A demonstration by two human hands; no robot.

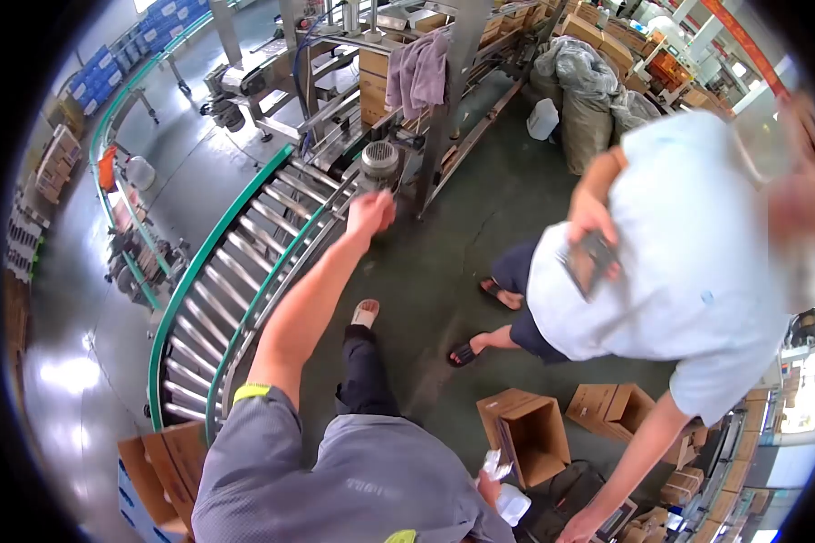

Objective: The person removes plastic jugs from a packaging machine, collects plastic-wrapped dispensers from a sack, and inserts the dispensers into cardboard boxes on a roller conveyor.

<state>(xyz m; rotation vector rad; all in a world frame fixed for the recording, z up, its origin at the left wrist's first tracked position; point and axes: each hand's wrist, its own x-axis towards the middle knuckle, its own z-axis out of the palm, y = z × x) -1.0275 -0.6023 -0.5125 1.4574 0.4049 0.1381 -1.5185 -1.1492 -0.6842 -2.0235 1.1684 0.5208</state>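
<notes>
In the head view, the right hand (488,490) seems to hold a crinkly white wrap (496,465), right of the roller track (235,262). It looks light and soft; pinch its middle. By the track's far end, the left hand (371,213) is blurry; I can't tell its grip.

Smooth, glossy metal rollers (244,249)
</notes>
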